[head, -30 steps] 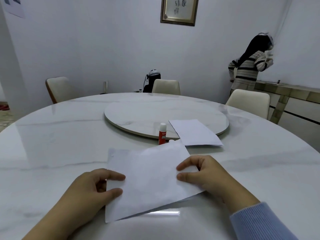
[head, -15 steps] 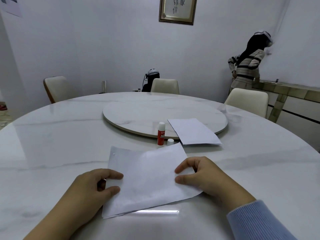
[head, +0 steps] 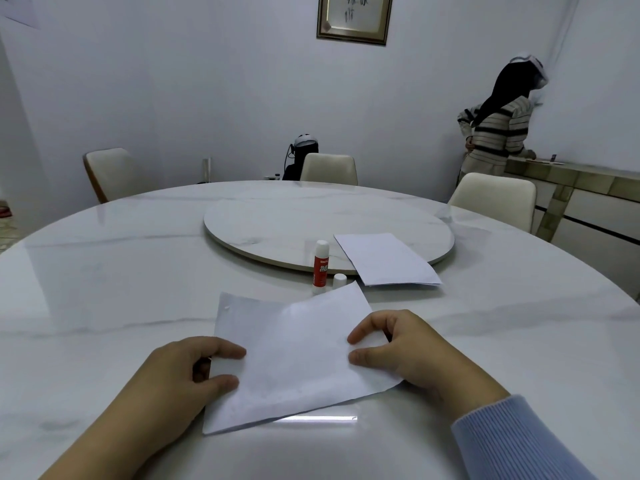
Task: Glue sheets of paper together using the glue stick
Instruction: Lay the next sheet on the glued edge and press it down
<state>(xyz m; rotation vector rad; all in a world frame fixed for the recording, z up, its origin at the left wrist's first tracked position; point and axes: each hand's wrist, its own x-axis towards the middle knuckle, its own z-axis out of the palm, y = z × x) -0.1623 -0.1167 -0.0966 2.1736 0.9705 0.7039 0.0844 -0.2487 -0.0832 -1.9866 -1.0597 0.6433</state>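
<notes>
- The top sheet lies lower than a second ago: its raised right edge has come down toward the table and it now rests nearly flat, skewed against the sheet under it, whose far-left corner shows past it
- The left hand pinches the left edge of the paper between thumb and forefinger, much as it did before
- The right hand pinches the right edge with curled fingers; it has barely shifted
- The glue stick stands upright just beyond the paper, its cap off and beside it, both untouched
- A spare stack of paper lies half on the turntable, to the right of the stick
- Judging by this, the laying-on step is nearly done: the sheets look met, but not squared up
- Next, I judge, comes pressing and smoothing; if glue is already gripping, the skew may be hard to correct
- Whether glue is spread under the top sheet I cannot tell
</notes>
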